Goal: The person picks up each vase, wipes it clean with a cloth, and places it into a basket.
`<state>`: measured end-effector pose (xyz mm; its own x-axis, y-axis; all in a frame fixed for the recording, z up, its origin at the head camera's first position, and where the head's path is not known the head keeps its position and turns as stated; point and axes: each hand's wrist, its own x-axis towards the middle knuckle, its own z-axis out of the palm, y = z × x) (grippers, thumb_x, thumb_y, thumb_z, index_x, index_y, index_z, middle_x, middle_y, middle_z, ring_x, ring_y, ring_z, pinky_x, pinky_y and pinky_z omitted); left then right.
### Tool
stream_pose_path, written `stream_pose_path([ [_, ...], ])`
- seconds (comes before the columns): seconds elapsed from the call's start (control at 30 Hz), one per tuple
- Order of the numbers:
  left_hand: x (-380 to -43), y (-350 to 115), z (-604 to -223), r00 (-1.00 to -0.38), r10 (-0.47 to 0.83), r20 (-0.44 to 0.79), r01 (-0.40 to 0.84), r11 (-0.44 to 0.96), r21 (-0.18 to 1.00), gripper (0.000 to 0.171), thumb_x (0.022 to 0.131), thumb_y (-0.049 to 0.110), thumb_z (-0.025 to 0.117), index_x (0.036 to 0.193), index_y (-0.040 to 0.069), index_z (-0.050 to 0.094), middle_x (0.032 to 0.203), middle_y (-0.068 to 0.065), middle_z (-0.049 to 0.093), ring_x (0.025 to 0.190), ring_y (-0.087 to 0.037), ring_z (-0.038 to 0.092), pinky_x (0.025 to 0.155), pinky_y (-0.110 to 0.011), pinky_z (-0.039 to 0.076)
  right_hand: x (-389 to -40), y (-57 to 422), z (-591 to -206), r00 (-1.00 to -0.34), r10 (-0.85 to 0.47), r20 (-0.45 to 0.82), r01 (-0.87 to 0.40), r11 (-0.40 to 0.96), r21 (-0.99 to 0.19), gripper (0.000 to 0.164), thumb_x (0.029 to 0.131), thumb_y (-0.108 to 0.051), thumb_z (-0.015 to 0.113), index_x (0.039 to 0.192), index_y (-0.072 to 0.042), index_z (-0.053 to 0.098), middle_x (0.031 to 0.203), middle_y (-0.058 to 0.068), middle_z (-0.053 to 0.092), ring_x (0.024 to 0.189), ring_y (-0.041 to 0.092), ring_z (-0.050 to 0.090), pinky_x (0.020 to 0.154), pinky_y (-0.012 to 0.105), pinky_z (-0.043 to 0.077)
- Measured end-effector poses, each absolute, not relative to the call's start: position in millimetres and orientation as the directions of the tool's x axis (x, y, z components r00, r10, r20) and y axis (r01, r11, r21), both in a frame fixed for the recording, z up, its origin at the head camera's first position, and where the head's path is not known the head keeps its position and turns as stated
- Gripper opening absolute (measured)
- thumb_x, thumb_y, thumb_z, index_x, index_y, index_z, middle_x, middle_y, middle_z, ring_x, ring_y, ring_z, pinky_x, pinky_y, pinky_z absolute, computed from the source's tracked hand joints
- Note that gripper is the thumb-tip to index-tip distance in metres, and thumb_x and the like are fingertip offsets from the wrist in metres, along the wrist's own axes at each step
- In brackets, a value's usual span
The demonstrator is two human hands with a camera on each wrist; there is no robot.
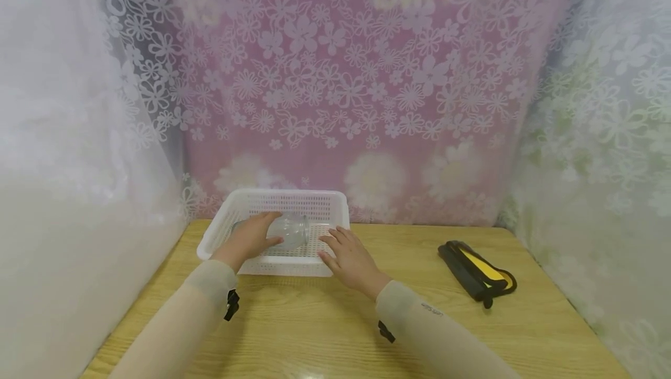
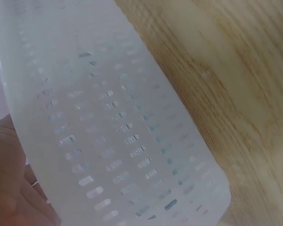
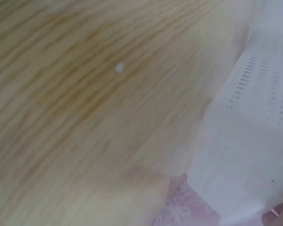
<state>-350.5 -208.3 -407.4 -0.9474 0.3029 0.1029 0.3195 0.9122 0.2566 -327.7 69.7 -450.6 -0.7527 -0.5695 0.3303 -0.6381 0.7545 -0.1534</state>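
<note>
A clear glass jar (image 1: 292, 232) lies on its side in a white plastic basket (image 1: 293, 260), its mouth toward the right. My left hand (image 1: 250, 239) reaches over the basket's left part and grips the jar's body between thumb and fingers. The perforated basket wall (image 2: 118, 117) hides most of that grip in the left wrist view, where part of the left hand (image 2: 12, 183) shows behind the rim. At the basket's right end, my right hand (image 1: 353, 259) is spread over the rim, fingers relaxed and apart from the jar.
On the right of the wooden table (image 1: 314, 321) lies a black and yellow pouch (image 1: 474, 268) with a black loop strap. A pink floral curtain (image 1: 362, 105) hangs behind the table, and pale sheets (image 1: 78, 192) hang along both sides.
</note>
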Motion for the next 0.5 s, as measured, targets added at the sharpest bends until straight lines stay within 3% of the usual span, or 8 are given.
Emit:
stream_pose_path([
  [0.3, -340, -206, -402, -0.933, 0.332, 0.14, 0.358, 0.896, 0.264, 0.067, 0.099, 0.043, 0.063, 0.154, 0.013, 0.039, 0.153, -0.02, 0.042, 0.137, -0.042, 0.042, 0.109, -0.059, 0.037, -325, 93, -434, -0.755, -0.58, 0.305, -0.642, 0.749, -0.164, 0.052, 0.106, -0.046, 0.045, 0.145, -0.011, 0.052, 0.153, 0.017, 0.043, 0.143, 0.037, 0.035, 0.115, 0.055, 0.03],
  [0.5, -328, -198, -386, -0.917, 0.359, 0.176, 0.395, 0.881, 0.259, 0.068, 0.1, 0.05, 0.057, 0.155, 0.013, 0.038, 0.153, -0.018, 0.043, 0.138, -0.042, 0.042, 0.11, -0.059, 0.036, -325, 114, -412, -0.719, -0.616, 0.322, -0.678, 0.723, -0.131, 0.052, 0.106, -0.044, 0.047, 0.144, -0.01, 0.051, 0.151, 0.016, 0.045, 0.14, 0.036, 0.04, 0.113, 0.055, 0.034],
])
